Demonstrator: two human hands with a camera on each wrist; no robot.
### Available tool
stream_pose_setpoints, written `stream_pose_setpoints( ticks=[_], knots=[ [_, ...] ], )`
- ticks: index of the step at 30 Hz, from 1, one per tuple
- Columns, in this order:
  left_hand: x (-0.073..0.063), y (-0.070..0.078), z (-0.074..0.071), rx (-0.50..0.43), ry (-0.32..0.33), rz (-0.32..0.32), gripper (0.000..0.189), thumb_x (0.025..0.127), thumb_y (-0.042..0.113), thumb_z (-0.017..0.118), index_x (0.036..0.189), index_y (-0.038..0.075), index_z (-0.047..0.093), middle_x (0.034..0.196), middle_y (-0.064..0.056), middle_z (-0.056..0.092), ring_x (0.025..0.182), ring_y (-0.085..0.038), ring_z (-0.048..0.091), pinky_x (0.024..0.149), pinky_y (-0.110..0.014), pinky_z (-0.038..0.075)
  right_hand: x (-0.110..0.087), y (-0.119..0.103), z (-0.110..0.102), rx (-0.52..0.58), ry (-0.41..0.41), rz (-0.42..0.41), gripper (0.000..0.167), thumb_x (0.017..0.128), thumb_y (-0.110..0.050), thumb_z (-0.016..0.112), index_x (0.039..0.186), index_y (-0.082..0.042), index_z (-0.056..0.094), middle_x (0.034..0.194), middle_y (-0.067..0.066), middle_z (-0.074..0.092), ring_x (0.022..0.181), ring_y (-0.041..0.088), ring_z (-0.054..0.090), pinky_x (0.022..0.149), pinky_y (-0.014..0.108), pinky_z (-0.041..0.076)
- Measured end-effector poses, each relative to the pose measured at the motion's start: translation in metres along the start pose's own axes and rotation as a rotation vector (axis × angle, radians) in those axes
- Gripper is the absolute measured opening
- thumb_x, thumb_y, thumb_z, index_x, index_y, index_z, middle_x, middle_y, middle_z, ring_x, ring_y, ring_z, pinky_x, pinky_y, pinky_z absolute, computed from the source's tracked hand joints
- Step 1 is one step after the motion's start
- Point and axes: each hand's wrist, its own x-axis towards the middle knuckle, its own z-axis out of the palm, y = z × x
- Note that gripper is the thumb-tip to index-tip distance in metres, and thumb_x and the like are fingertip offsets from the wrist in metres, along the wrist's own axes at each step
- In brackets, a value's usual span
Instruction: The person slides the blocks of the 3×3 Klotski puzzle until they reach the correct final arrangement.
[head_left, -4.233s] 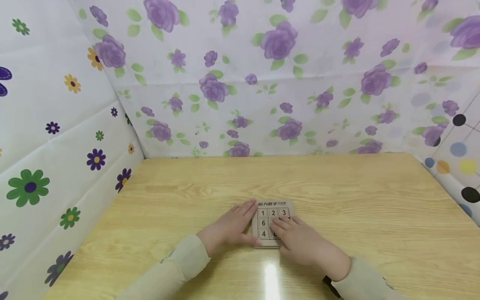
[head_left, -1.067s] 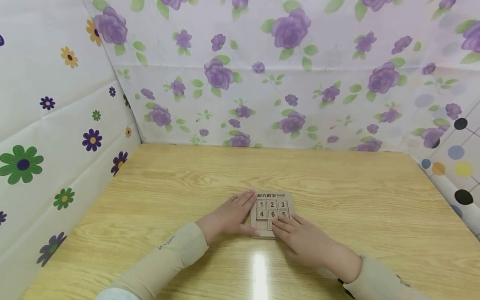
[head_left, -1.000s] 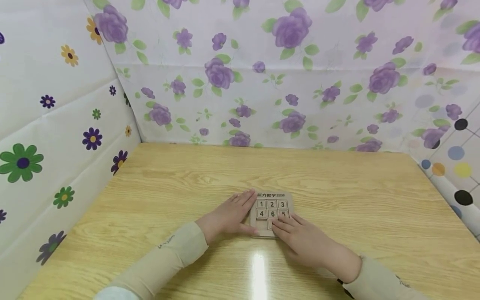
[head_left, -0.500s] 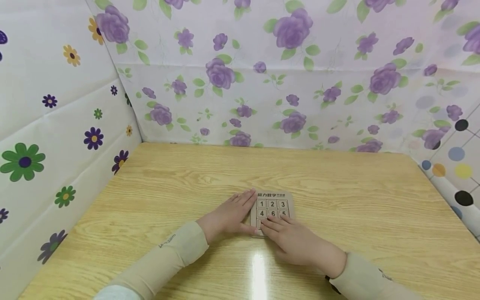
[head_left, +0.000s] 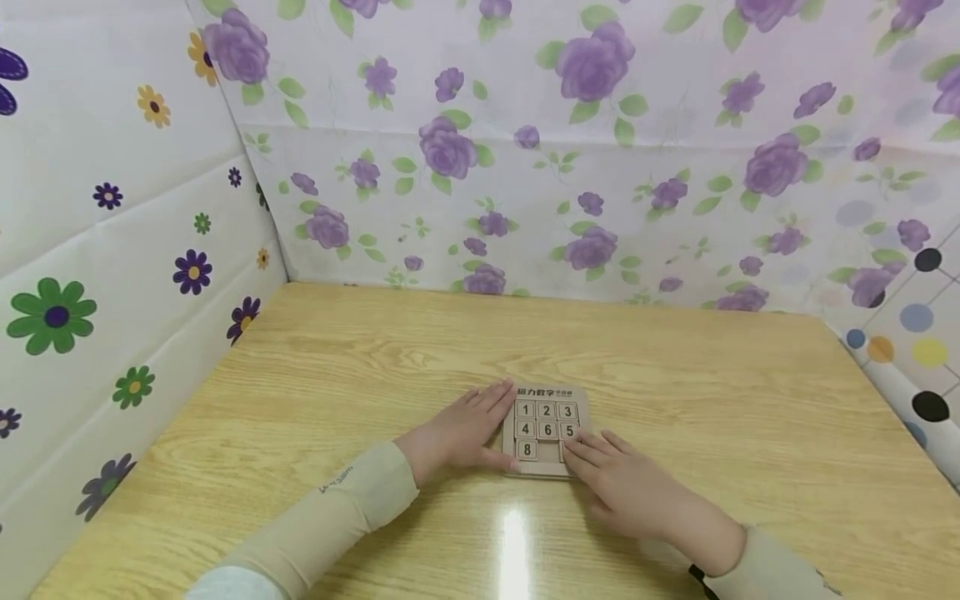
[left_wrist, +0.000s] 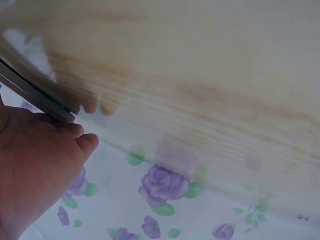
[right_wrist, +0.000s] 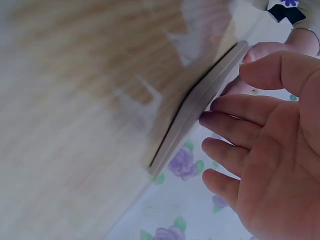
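A wooden sliding number puzzle [head_left: 543, 469] lies flat on the table. Its tiles read 1, 2, 3 on top and 4, 6, 5 below. In the bottom row, tile 8 [head_left: 527, 450] sits at left, the middle cell is bare, and right fingertips cover most of the last tile. My left hand [head_left: 457, 433] lies along the puzzle's left edge, thumb at the near left corner; the left wrist view shows that hand [left_wrist: 42, 155] against the board's side [left_wrist: 37, 95]. Nearly straight fingers of my right hand [head_left: 637, 487] touch the lower right tile; the right wrist view shows its palm [right_wrist: 280, 135].
The light wood table [head_left: 360, 358] is shiny, with a bright reflection near the front. Behind it hangs a white cloth with purple roses [head_left: 450, 150]. Flowered cloth [head_left: 112, 275] covers the left side, and dotted cloth [head_left: 915, 333] the right.
Tile 8 has slid from bottom middle into the bottom left cell. My right hand moved left with it, then back right to the lower right tile. The left hand stays by the puzzle.
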Motion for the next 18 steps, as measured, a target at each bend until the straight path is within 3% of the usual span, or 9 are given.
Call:
stream_pose_setpoints(
  ticks=[6,18],
  knots=[
    [0.001,0.000,-0.002,0.014,0.004,-0.001,0.108,0.079,0.073,0.051,0.153,0.007,0.008,0.161,-0.009,0.002,0.148,-0.022,0.006,0.121,-0.040,0.008,-0.003,0.002,0.000,-0.003,0.026,-0.017,0.056,0.081,-0.017,0.065,0.133,0.000,0.054,0.140,0.013,0.051,0.131,0.033,0.046,0.109,0.054,0.035],
    [0.000,0.001,-0.001,0.004,-0.010,-0.005,0.107,0.080,0.072,0.052,0.153,0.007,0.008,0.161,-0.007,0.001,0.148,-0.021,0.005,0.121,-0.039,0.008,0.012,-0.007,0.004,0.030,0.010,-0.034,0.056,0.083,-0.019,0.061,0.135,0.000,0.052,0.142,0.012,0.049,0.133,0.032,0.043,0.109,0.052,0.035]
  ],
)
